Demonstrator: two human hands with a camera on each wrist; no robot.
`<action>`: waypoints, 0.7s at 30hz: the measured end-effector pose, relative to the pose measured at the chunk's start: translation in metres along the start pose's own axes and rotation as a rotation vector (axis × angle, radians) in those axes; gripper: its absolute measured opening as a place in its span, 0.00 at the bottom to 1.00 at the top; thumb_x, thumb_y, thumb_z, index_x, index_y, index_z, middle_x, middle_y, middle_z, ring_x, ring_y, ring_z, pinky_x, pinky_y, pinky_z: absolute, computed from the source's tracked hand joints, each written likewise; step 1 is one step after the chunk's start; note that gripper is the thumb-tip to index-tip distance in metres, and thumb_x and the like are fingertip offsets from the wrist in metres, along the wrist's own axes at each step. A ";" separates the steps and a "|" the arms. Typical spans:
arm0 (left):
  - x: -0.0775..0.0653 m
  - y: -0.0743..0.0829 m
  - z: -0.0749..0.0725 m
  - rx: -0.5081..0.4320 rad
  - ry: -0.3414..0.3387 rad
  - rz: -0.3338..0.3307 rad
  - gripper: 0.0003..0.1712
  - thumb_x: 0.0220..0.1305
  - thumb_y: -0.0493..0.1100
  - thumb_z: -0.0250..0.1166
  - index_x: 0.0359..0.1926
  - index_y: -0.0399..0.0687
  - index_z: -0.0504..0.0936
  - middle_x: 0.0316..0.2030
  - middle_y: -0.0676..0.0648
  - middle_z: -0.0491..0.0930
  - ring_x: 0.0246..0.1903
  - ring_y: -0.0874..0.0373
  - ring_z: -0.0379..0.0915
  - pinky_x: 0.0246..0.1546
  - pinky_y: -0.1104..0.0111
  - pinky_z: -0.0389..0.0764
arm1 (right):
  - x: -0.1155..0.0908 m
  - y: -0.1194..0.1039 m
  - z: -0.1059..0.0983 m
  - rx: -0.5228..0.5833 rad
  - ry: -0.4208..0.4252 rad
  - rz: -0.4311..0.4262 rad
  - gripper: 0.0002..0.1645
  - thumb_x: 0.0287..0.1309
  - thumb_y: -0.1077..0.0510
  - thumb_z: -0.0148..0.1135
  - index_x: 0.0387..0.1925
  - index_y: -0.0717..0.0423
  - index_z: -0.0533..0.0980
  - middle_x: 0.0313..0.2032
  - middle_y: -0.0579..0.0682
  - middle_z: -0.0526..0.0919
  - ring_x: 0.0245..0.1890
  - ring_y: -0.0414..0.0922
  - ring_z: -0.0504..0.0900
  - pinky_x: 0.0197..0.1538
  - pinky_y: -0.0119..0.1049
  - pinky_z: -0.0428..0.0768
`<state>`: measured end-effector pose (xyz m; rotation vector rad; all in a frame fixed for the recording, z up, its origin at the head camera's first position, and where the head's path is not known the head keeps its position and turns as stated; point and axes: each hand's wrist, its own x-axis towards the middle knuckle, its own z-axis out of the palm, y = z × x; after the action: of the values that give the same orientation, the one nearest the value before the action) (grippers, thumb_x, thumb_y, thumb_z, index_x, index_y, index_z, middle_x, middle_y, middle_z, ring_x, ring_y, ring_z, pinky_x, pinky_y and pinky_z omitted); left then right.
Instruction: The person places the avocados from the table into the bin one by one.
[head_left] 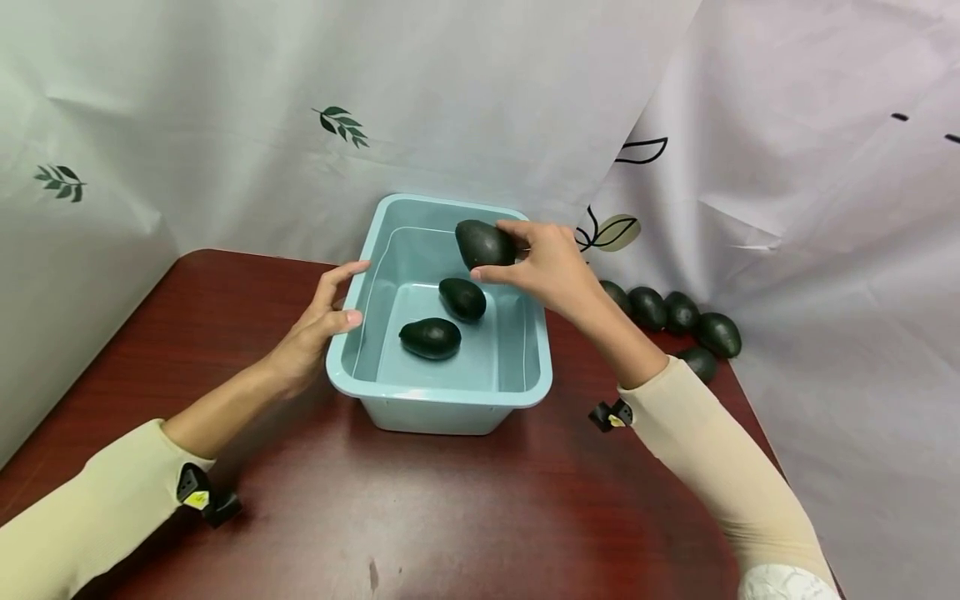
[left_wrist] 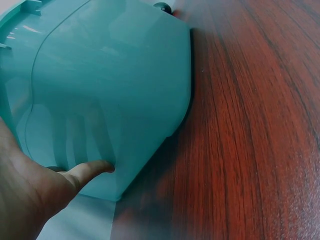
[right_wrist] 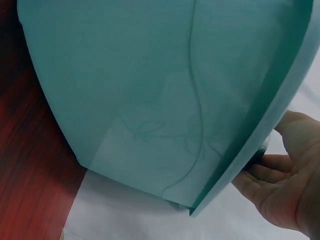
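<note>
Your left arm (head_left: 112, 496) and right arm (head_left: 720, 442) reach forward and inward. Your left hand (head_left: 309, 333) spreads thumb (head_left: 341, 322) and index finger (head_left: 341, 273) apart; your right hand (head_left: 546, 262), farther forward, bends into a pinch, thumb opposite fingers (head_left: 517, 228).

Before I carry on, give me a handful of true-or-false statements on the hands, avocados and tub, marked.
1. The right hand holds an avocado. True.
2. The left hand is at the left side of the tub. True.
3. Three avocados rest on the tub's floor. False: two avocados do.
4. The tub is tipped over. False: it stands upright on the table.
5. Other avocados lie on the table, right of the tub. True.
</note>
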<state>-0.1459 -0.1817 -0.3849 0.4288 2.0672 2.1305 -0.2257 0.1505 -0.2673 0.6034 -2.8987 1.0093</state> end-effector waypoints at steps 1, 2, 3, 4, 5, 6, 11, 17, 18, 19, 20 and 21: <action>0.000 0.000 0.000 -0.001 0.002 -0.001 0.40 0.76 0.48 0.53 0.84 0.77 0.58 0.74 0.36 0.62 0.61 0.48 0.78 0.54 0.62 0.88 | 0.001 0.000 0.001 0.007 -0.004 0.003 0.55 0.58 0.37 0.88 0.80 0.54 0.76 0.69 0.55 0.89 0.65 0.49 0.91 0.65 0.48 0.89; 0.000 0.000 0.000 0.000 0.002 -0.001 0.40 0.76 0.48 0.53 0.84 0.77 0.57 0.74 0.36 0.62 0.62 0.48 0.78 0.54 0.62 0.88 | 0.001 -0.001 0.001 0.019 -0.008 0.006 0.55 0.58 0.37 0.87 0.80 0.54 0.76 0.70 0.55 0.88 0.67 0.50 0.90 0.67 0.49 0.88; -0.001 0.000 -0.001 -0.002 0.002 -0.002 0.40 0.76 0.48 0.53 0.84 0.77 0.58 0.74 0.35 0.62 0.62 0.48 0.78 0.54 0.62 0.88 | 0.002 -0.001 0.002 0.032 -0.010 0.009 0.55 0.58 0.37 0.87 0.80 0.54 0.76 0.71 0.55 0.87 0.69 0.50 0.89 0.69 0.49 0.88; -0.001 0.000 -0.001 -0.004 0.002 -0.003 0.40 0.76 0.48 0.53 0.84 0.77 0.58 0.74 0.35 0.62 0.62 0.48 0.79 0.54 0.62 0.88 | 0.002 -0.001 0.002 0.046 -0.010 0.008 0.55 0.59 0.38 0.87 0.80 0.54 0.76 0.72 0.55 0.86 0.71 0.50 0.88 0.71 0.50 0.87; -0.001 0.001 0.000 -0.003 0.003 -0.006 0.40 0.75 0.48 0.53 0.84 0.77 0.58 0.74 0.34 0.61 0.62 0.48 0.79 0.54 0.62 0.88 | 0.002 0.000 0.002 0.061 -0.014 0.011 0.54 0.59 0.38 0.87 0.80 0.54 0.76 0.73 0.55 0.85 0.72 0.51 0.87 0.73 0.50 0.86; -0.001 0.001 0.000 -0.005 0.003 -0.007 0.40 0.75 0.48 0.53 0.84 0.77 0.58 0.74 0.34 0.62 0.62 0.48 0.79 0.54 0.62 0.88 | 0.001 0.000 0.002 0.071 -0.014 0.011 0.54 0.59 0.39 0.87 0.80 0.55 0.76 0.73 0.55 0.85 0.72 0.51 0.87 0.73 0.50 0.86; 0.001 0.002 0.001 -0.006 0.000 -0.008 0.40 0.75 0.48 0.53 0.84 0.77 0.58 0.72 0.36 0.64 0.61 0.48 0.80 0.53 0.62 0.88 | -0.003 0.004 0.000 0.094 -0.012 0.006 0.52 0.60 0.39 0.87 0.79 0.55 0.77 0.72 0.56 0.86 0.71 0.51 0.88 0.72 0.50 0.86; 0.001 0.002 0.001 0.000 0.005 -0.005 0.40 0.75 0.48 0.53 0.84 0.77 0.58 0.74 0.36 0.62 0.63 0.48 0.77 0.54 0.62 0.86 | -0.009 0.007 -0.003 0.096 0.008 0.001 0.47 0.63 0.40 0.85 0.77 0.54 0.79 0.71 0.55 0.87 0.69 0.52 0.90 0.71 0.50 0.87; 0.001 0.001 0.001 0.000 0.005 -0.004 0.40 0.75 0.48 0.53 0.85 0.77 0.58 0.74 0.35 0.61 0.63 0.48 0.76 0.54 0.62 0.86 | -0.010 0.008 -0.003 0.101 0.011 0.000 0.46 0.63 0.40 0.85 0.77 0.53 0.80 0.71 0.55 0.87 0.69 0.52 0.90 0.71 0.50 0.87; 0.001 0.001 0.001 -0.001 0.004 -0.003 0.40 0.75 0.48 0.53 0.85 0.77 0.58 0.75 0.35 0.61 0.64 0.47 0.76 0.55 0.62 0.86 | -0.011 0.009 -0.004 0.107 0.014 -0.001 0.45 0.63 0.41 0.84 0.76 0.53 0.80 0.70 0.55 0.88 0.68 0.52 0.90 0.71 0.50 0.87; 0.001 0.001 0.002 -0.002 0.003 -0.003 0.40 0.75 0.48 0.53 0.85 0.77 0.58 0.75 0.35 0.60 0.64 0.47 0.75 0.55 0.62 0.86 | -0.013 0.010 -0.004 0.116 0.018 -0.002 0.45 0.64 0.41 0.84 0.76 0.53 0.80 0.70 0.55 0.88 0.68 0.52 0.90 0.71 0.50 0.87; 0.001 0.000 0.002 -0.003 0.002 -0.002 0.40 0.75 0.48 0.53 0.85 0.77 0.58 0.75 0.35 0.60 0.64 0.47 0.75 0.55 0.62 0.86 | -0.015 0.011 -0.005 0.124 0.021 -0.001 0.44 0.64 0.41 0.84 0.76 0.53 0.81 0.70 0.55 0.88 0.68 0.52 0.91 0.71 0.50 0.87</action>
<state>-0.1464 -0.1797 -0.3844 0.4239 2.0641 2.1332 -0.2169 0.1666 -0.2725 0.5955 -2.8334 1.1955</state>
